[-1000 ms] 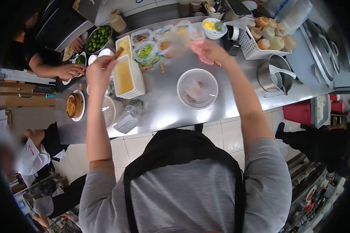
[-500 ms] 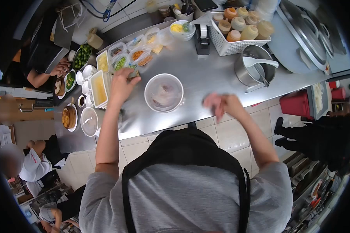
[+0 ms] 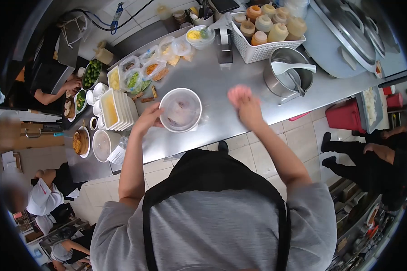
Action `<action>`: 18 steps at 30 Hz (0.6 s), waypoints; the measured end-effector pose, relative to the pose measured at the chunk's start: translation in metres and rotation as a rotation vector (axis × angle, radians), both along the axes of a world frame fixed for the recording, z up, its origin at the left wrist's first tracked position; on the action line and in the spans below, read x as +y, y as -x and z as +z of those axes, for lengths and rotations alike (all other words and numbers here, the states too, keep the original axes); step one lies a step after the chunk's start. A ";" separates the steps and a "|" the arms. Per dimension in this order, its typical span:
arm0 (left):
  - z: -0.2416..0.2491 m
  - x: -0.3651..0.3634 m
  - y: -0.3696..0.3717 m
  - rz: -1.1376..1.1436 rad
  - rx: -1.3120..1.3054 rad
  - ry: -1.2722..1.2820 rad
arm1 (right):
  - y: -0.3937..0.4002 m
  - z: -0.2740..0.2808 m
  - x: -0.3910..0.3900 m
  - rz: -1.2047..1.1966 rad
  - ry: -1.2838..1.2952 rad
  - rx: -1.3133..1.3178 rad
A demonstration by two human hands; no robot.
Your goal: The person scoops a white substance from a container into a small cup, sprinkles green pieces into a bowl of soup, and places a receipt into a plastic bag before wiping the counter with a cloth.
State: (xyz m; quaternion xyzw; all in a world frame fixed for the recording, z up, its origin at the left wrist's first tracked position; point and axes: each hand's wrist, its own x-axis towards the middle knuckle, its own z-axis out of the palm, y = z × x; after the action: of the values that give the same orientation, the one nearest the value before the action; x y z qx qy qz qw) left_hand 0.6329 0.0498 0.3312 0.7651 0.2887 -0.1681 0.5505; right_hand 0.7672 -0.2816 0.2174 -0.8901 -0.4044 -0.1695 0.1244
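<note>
My left hand [image 3: 148,120] is at the left side of a round white tub [image 3: 182,109], its fingers against the wall below the rim. Pale, cloudy contents with a few darker spots show inside the tub. In my right hand [image 3: 250,111] is a bunched pink cloth [image 3: 238,95], slightly blurred, over the steel counter to the right of the tub. Small yellow-brown pieces [image 3: 148,97] lie on the counter just beyond my left hand.
Bagged ingredients [image 3: 153,69], stacked rectangular containers [image 3: 109,109] and a lidded tub [image 3: 105,147] stand on the left. At the back are a tape dispenser [image 3: 224,47] and a basket of squeeze bottles [image 3: 267,52]. A steel pot [image 3: 288,74] with a ladle stands right. Other people are at the sides.
My left hand has come from beside the bagged ingredients to the tub's side. My right hand has carried the pink cloth away from the counter's near edge, farther over the counter.
</note>
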 end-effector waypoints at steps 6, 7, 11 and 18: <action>0.002 -0.003 0.026 0.093 -0.112 0.488 | 0.065 0.060 -0.057 0.063 -0.369 0.713; -0.001 -0.005 0.033 0.121 -0.133 0.525 | 0.055 0.063 -0.060 -0.059 -0.332 0.591; -0.004 -0.014 0.069 0.274 -0.217 0.528 | 0.014 0.010 -0.023 -0.097 -0.076 0.145; 0.006 -0.032 0.149 0.633 -0.261 0.459 | -0.047 -0.009 0.159 0.226 -0.056 0.054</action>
State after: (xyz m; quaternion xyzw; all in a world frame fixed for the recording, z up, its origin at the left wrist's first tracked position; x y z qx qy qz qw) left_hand 0.4838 0.0176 0.3369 0.5106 0.3927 0.0479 0.7633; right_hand 0.8138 -0.1226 0.2081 -0.8393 -0.4936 -0.1416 0.1783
